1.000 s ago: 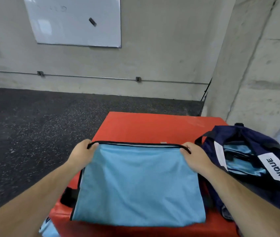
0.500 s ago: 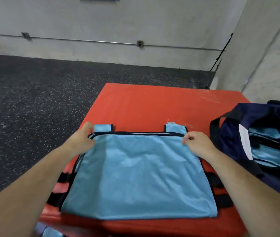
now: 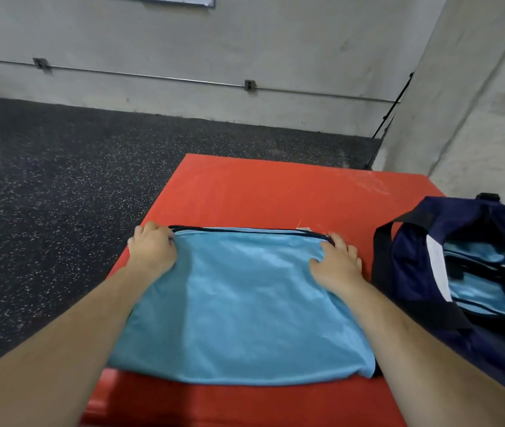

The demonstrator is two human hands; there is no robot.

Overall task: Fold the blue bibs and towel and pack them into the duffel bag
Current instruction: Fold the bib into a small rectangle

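Note:
A light blue bib point(image 3: 245, 303) with black trim lies folded flat on the red padded box point(image 3: 276, 192). My left hand point(image 3: 152, 251) grips the bib's far left corner, with its fingers curled over the black-trimmed edge. My right hand point(image 3: 336, 261) rests on the far right corner, fingers spread and thumb on the cloth. The navy duffel bag point(image 3: 424, 241) stands open on the box to the right of the bib. More light blue fabric point(image 3: 479, 291) lies inside it.
The box stands on dark speckled rubber flooring point(image 3: 60, 195), which drops away to the left and beyond. A concrete wall point(image 3: 214, 41) with a metal conduit runs behind. A concrete pillar point(image 3: 476, 103) rises at the right, just behind the bag.
The bib's upper layer has been carried forward, so its edge now covers the two shoulder straps that showed half a second ago. My right hand's fingers have spread out on the corner.

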